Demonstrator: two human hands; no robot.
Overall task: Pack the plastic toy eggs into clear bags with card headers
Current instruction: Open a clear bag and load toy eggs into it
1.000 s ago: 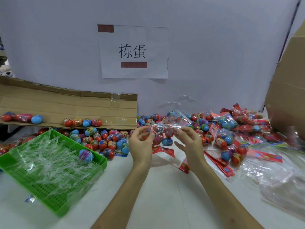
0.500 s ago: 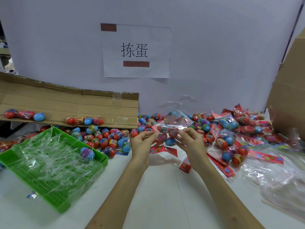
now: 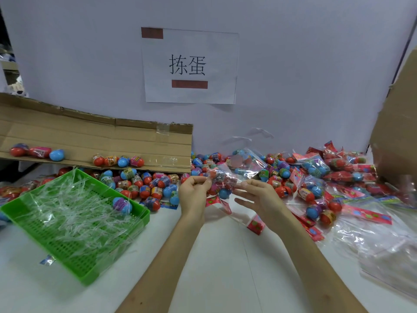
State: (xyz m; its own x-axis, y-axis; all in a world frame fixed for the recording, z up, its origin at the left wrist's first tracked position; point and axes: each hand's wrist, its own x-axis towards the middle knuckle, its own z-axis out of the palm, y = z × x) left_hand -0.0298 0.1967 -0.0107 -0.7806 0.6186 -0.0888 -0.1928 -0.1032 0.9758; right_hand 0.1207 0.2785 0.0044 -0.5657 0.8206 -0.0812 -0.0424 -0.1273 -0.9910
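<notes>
The left hand [image 3: 193, 192] and right hand [image 3: 259, 195] each pinch one end of the bag [image 3: 225, 177], held crosswise between them above the worktop [image 3: 225, 256]. The eggs [image 3: 223, 192] sag inside it, equally near both hands.

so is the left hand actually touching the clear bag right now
Touching. The head view shows the left hand pinching the clear bag at its upper left edge, thumb and fingers closed on the plastic with no gap.
</notes>
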